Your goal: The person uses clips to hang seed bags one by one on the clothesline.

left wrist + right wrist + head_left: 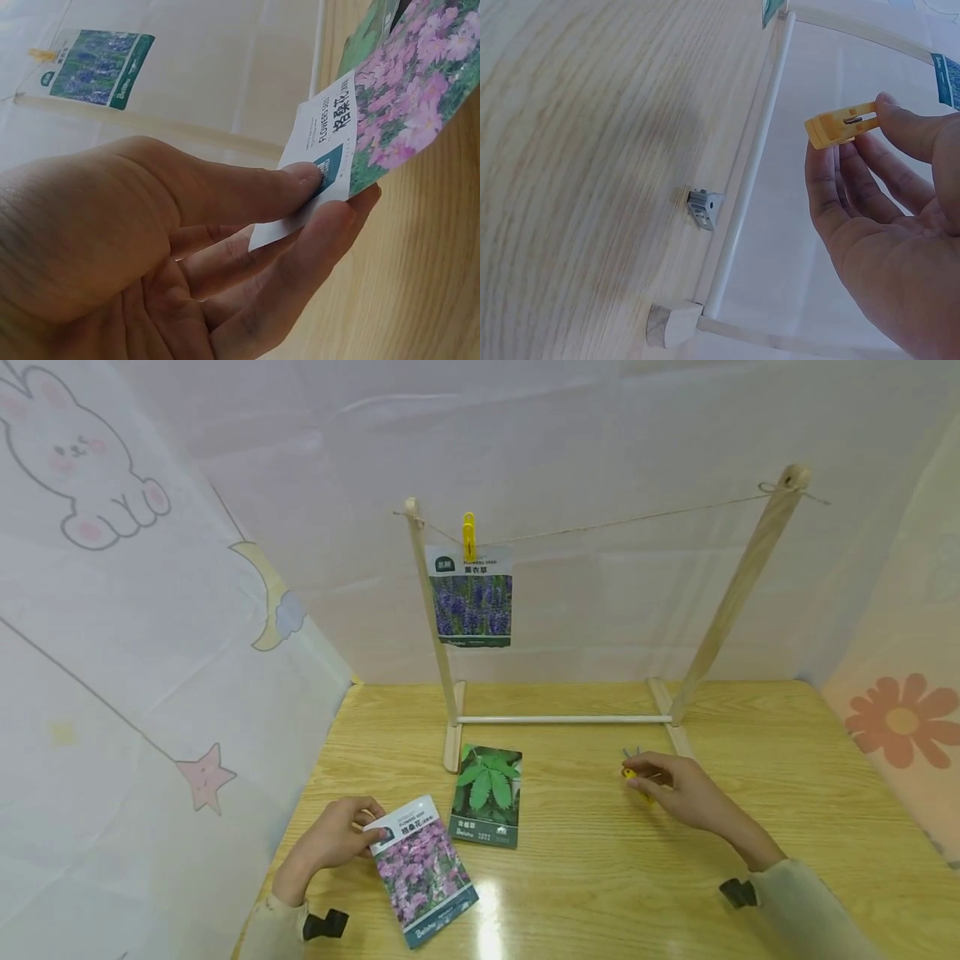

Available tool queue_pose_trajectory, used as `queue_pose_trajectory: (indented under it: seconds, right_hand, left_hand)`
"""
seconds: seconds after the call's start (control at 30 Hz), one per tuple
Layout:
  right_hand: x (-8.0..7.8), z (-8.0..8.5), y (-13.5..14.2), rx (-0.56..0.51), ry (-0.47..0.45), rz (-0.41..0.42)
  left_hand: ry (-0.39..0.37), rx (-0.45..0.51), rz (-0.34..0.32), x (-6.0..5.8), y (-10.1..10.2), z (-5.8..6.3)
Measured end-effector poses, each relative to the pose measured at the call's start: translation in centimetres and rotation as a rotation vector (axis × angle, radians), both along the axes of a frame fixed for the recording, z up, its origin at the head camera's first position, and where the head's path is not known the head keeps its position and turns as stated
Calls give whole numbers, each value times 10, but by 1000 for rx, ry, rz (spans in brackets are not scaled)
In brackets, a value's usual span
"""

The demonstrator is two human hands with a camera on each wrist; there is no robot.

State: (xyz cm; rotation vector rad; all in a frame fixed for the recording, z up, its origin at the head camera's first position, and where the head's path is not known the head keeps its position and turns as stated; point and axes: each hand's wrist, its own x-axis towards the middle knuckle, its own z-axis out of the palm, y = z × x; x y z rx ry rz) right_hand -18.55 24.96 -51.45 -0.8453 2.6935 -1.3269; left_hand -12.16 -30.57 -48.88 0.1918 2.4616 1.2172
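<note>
Left grip (337, 837) pinched a seed packet (423, 870) at its upper edge, thumb in front, fingers behind, parted only by its thinness. Pink blossoms filled the packet's front between a white header and a dark teal foot; it tilted over the bench (577, 877), beside a green-leaf packet (487, 789). Right grip (678, 789) held a yellow clothespin (841, 126) between thumb and fingers, near a grey clip (703, 208).

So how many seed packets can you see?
3. The purple-flower packet hangs from a yellow clip, the green-leaf packet lies on the table, and the left grip holds the pink-flower packet.
</note>
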Motion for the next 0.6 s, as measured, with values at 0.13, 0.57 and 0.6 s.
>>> queue_pose_trajectory:
  seconds: [0.13, 0.57, 0.6]
  right_hand:
    - [-1, 2, 0, -5, -9, 0]
    - [-3, 5, 0, -17, -47, -19]
    - [-3, 5, -1, -19, -44, -18]
  left_hand:
    - [-7, 7, 6, 1, -2, 4]
    - [10, 23, -25, -2, 6, 10]
    - [11, 13, -18, -2, 6, 10]
